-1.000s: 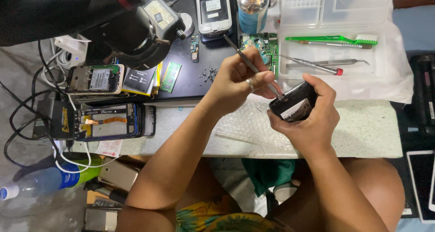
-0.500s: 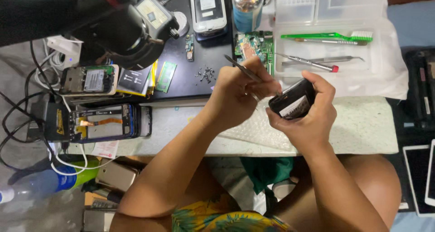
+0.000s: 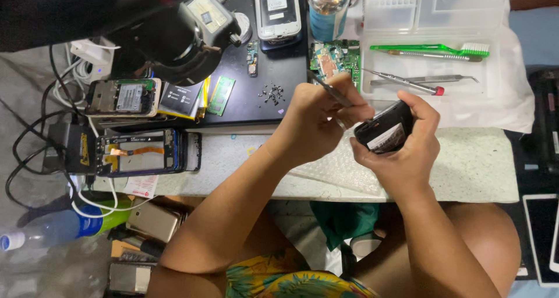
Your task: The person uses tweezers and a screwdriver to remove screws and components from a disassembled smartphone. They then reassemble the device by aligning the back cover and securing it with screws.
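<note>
So starting way over at 9 o'clock there's a tangle of black and white cables point(image 3: 35, 140) hanging off the bench edge, and down at 8 o'clock a clear plastic bottle with a blue band point(image 3: 43, 231) lying on its side. Next to the cables sit two gutted phones: a silver opened phone with its innards showing point(image 3: 121, 97) and, just below it, a blue-framed opened phone with an orange flex strip point(image 3: 140, 152). Up at 11 o'clock a big black microscope head point(image 3: 174, 33) looms over the black work mat point(image 3: 273, 59), which has a small green circuit strip point(image 3: 220, 95) and a little scatter of tiny screws point(image 3: 271, 94) on it. At 12 o'clock a white-backed phone point(image 3: 278, 12) lies flat, with a green circuit board point(image 3: 335, 59) just right of it. Centre frame, the left hand point(image 3: 317, 120) has its fingers pressed together, pinching thin metal tweezers point(image 3: 326, 87) whose tip end disappears behind the knuckles near the small black phone point(image 3: 384, 128). That phone is just right of centre, held above the white bench edge, tilted, gripped by the right hand point(image 3: 407, 152) with fingers curled around its far side and thumb along the near side. At 1 o'clock a clear plastic tray point(image 3: 495, 82) holds a green toothbrush point(image 3: 431, 49) and more metal tweezers with a red tip point(image 3: 407, 82).
</note>
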